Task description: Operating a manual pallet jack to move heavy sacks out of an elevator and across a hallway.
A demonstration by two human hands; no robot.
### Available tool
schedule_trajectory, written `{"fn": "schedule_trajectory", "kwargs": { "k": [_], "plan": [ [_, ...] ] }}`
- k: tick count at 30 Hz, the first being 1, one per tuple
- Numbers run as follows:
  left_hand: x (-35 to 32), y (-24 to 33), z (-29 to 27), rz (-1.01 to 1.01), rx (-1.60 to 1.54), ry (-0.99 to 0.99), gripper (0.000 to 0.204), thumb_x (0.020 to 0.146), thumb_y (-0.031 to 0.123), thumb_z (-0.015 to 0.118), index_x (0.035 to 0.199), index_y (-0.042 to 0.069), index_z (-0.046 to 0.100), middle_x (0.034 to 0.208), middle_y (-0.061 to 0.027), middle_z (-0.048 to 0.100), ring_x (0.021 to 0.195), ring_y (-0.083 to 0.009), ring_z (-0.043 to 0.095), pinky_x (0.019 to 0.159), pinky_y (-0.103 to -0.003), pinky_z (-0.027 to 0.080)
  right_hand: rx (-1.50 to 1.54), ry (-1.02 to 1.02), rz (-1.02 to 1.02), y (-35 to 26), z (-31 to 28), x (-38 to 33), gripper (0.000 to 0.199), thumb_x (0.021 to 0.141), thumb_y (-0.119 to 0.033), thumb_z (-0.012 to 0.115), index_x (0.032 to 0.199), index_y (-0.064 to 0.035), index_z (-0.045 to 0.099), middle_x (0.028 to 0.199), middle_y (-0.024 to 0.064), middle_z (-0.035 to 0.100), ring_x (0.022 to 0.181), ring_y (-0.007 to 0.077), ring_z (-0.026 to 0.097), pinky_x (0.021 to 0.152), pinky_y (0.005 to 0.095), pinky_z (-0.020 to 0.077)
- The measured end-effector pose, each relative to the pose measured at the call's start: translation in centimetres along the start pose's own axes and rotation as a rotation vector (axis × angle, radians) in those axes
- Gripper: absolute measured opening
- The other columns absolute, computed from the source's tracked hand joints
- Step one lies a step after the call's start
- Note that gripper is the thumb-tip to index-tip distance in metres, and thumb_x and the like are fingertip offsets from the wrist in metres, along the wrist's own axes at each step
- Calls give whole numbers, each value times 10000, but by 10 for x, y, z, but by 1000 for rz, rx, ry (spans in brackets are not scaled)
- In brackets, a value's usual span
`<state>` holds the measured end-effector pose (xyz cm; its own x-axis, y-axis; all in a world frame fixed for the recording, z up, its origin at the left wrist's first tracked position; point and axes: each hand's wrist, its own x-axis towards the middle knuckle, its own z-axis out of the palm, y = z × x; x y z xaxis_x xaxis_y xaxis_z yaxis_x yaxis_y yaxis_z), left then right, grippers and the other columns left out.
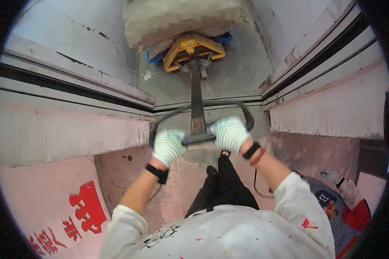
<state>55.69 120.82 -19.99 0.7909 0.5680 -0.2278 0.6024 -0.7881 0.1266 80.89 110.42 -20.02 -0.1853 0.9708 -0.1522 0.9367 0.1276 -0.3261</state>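
Both my hands wear white-and-green striped gloves and grip the black loop handle of a yellow pallet jack. My left hand is wrapped round the left side of the handle, and my right hand round its right side. The dark shaft runs away from me to the jack's yellow body. Beyond it, a bulky off-white load, apparently sacks, rests on a blue pallet. My fingers are partly hidden under the gloves' backs.
The load stands on a textured metal floor between pale walls, past a threshold with door tracks. A wall with red markings is at lower left. Another person in grey and red, one gloved hand showing, is close at my right.
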Motion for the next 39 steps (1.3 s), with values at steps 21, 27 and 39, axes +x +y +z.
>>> {"fn": "schedule_trajectory", "kwargs": {
  "k": [21, 27, 39],
  "plan": [
    [-3, 86, 89, -233, -47, -351, 444, 830, 430, 699, 1172, 153, 761, 1140, -214, 750, 1086, -398, 709, 949, -469, 568, 56, -265, 395, 35, 80, -77, 298, 813, -279, 680, 1013, -120, 833, 1065, 168, 789, 1020, 344, 761, 854, 455, 593],
    [-1, 89, 70, -320, -79, -322, 506, 823, 399, 741, 1272, 167, 740, 1164, -189, 755, 1089, -375, 714, 931, -444, 561, -3, -286, 383, 27, 54, -78, 361, 867, -286, 693, 1156, -99, 801, 1209, 157, 768, 1133, 341, 732, 958, 474, 552],
    [-44, 121, 75, -314, -81, -336, 442, 925, 347, 625, 1296, 129, 730, 1358, -160, 690, 1250, -359, 652, 1047, -464, 532, -17, -392, 396, -9, 58, -99, 380, 830, -275, 689, 1127, -61, 789, 1202, 179, 761, 1074, 366, 739, 894, 473, 580]
  ]
}}
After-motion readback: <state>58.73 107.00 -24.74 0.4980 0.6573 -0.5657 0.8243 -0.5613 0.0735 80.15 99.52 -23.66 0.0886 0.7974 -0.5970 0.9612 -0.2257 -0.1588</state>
